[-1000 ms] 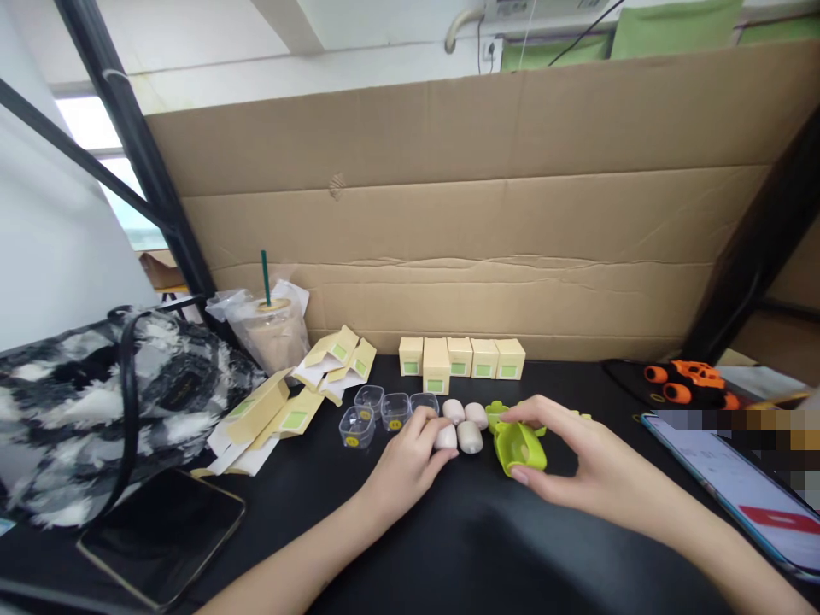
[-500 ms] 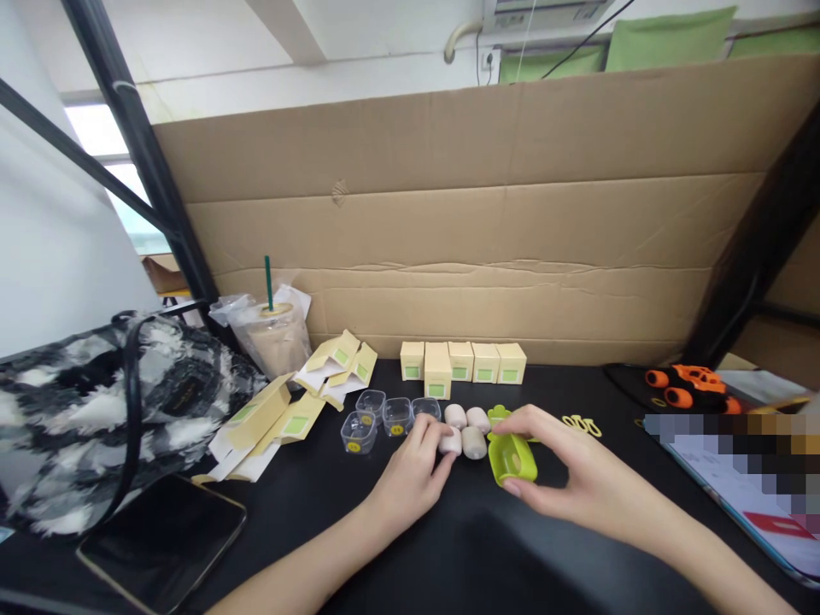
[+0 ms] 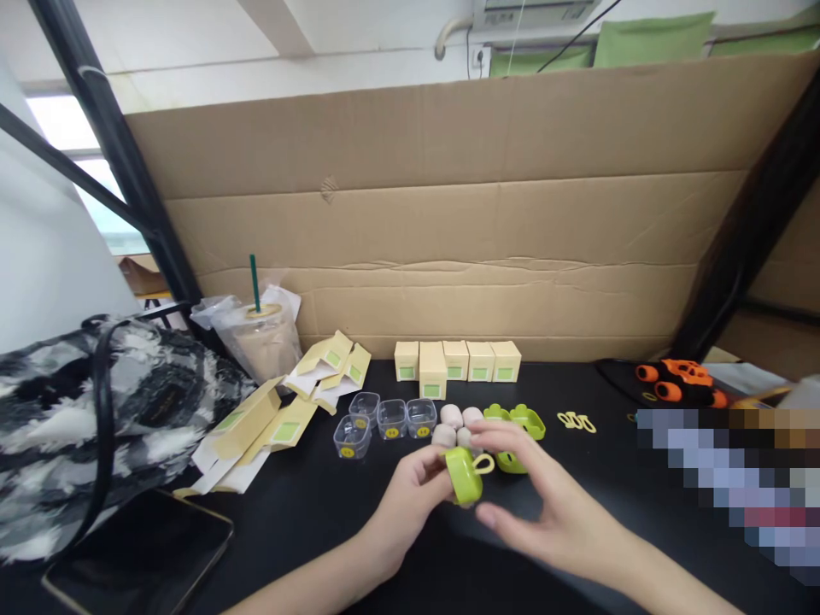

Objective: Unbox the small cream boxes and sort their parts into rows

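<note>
My left hand (image 3: 419, 491) pinches a small lime-green case (image 3: 465, 478) with a pale yellow loop (image 3: 483, 464) on its right side. To the right of it my right hand (image 3: 535, 491) is open, its thumb and fingers spread around the case without plainly gripping it. Several pale, rounded earbud-case-like pieces (image 3: 452, 416) are grouped just beyond, partly hidden by my fingers. More lime-green shells (image 3: 529, 422) lie behind my right hand. Small clear tubs (image 3: 392, 418) with yellow face stickers stand left of the pale pieces.
Small cream boxes (image 3: 433, 376) line the back by the cardboard wall (image 3: 436, 231). Opened cartons (image 3: 291, 423), a bagged drink (image 3: 266, 337), a fluffy bag (image 3: 160, 401) and a dark tablet (image 3: 141, 555) are left. Yellow loops (image 3: 576, 421) and an orange toy car (image 3: 682, 382) lie right.
The green case my right hand gripped has left the right side; my left hand, earlier at a pale piece, now holds one with its loop facing right. My right hand has opened.
</note>
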Demonstrator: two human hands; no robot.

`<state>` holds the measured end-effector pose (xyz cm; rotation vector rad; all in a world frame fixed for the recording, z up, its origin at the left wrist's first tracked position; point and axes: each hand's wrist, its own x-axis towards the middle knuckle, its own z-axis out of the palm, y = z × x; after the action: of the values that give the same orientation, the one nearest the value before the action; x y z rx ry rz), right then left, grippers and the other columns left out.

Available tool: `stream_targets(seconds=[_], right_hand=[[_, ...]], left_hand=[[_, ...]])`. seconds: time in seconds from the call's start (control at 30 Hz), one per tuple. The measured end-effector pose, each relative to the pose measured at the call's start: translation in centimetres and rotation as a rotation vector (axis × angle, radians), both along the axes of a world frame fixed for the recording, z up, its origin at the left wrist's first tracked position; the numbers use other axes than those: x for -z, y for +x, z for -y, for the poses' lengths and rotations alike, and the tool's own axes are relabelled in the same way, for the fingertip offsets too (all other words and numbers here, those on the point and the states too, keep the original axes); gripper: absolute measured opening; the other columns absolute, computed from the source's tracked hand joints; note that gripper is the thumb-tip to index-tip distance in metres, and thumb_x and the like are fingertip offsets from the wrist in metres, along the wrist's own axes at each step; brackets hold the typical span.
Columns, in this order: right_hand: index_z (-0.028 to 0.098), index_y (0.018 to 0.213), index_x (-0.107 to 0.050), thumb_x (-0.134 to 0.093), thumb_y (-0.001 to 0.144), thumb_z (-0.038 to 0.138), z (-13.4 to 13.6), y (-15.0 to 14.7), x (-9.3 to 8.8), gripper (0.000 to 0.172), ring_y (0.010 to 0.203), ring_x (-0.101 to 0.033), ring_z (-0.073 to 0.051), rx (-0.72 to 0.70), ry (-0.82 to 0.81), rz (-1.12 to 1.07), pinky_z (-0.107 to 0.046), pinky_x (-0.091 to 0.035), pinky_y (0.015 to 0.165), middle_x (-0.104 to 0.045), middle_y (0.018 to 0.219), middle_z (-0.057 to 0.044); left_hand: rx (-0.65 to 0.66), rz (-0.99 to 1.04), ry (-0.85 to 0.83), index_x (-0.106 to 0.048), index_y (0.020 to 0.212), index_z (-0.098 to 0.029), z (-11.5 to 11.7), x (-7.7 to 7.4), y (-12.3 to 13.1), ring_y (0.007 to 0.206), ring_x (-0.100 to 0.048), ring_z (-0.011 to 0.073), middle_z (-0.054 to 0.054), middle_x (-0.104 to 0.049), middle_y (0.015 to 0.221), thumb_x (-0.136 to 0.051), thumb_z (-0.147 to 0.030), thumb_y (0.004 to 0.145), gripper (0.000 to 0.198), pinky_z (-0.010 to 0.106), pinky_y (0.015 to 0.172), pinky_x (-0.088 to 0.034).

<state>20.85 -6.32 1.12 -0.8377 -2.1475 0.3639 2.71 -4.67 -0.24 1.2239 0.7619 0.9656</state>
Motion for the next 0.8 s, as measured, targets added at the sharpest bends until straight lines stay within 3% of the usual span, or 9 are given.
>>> stream_targets(seconds=[0.13, 0.2, 0.3, 0.7, 0.8], right_hand=[[0.022, 0.097, -0.058, -0.053, 0.087, 0.026, -0.5, 0.3, -0.5, 0.012, 0.083, -0.062, -0.015, 0.037, -0.266, -0.100, -0.028, -0.051, 0.076, -0.065, 0.089, -0.002], [0.021, 0.088, -0.062, -0.057, 0.086, 0.033, -0.7, 0.3, -0.4, 0.014, 0.072, -0.062, -0.014, 0.033, -0.415, -0.155, -0.026, -0.051, 0.067, -0.066, 0.078, 0.000], [0.019, 0.076, -0.063, -0.060, 0.083, 0.038, -0.7, 0.1, -0.1, 0.020, 0.071, -0.062, -0.014, 0.032, -0.522, -0.218, -0.026, -0.050, 0.066, -0.068, 0.075, -0.001], [0.017, 0.072, -0.063, -0.059, 0.082, 0.038, -0.6, -0.7, 0.5, 0.024, 0.064, -0.061, -0.016, 0.063, -0.530, -0.262, -0.030, -0.050, 0.061, -0.066, 0.067, -0.003], [0.018, 0.083, -0.066, -0.057, 0.084, 0.036, -0.4, -0.4, 0.3, 0.021, 0.075, -0.063, -0.018, 0.087, -0.401, -0.163, -0.031, -0.051, 0.069, -0.066, 0.079, -0.005]], left_hand=[[0.007, 0.036, -0.034, -0.068, 0.082, -0.013, 0.0, -0.2, -0.2, 0.062, -0.053, 0.0101, 0.000, -0.063, 0.068, -0.072, -0.039, 0.070, 0.028, 0.022, 0.064, -0.043], [0.003, 0.026, -0.031, -0.069, 0.081, -0.014, 0.1, -0.3, -0.2, 0.066, -0.054, 0.0108, 0.001, -0.064, 0.071, -0.076, -0.038, 0.066, 0.029, 0.021, 0.065, -0.042], [0.012, 0.001, -0.019, -0.069, 0.080, -0.013, 0.0, -0.1, -0.1, 0.073, -0.056, 0.0130, 0.002, -0.066, 0.073, -0.079, -0.038, 0.061, 0.033, 0.021, 0.069, -0.042], [0.040, 0.007, -0.026, -0.065, 0.083, -0.014, -0.1, 0.5, -0.2, 0.072, -0.055, 0.0133, 0.001, -0.064, 0.076, -0.079, -0.038, 0.061, 0.035, 0.023, 0.069, -0.042], [0.025, 0.006, -0.016, -0.065, 0.080, -0.013, -0.2, 0.3, -0.1, 0.065, -0.051, 0.0110, 0.000, -0.061, 0.070, -0.078, -0.040, 0.062, 0.035, 0.023, 0.065, -0.041]])
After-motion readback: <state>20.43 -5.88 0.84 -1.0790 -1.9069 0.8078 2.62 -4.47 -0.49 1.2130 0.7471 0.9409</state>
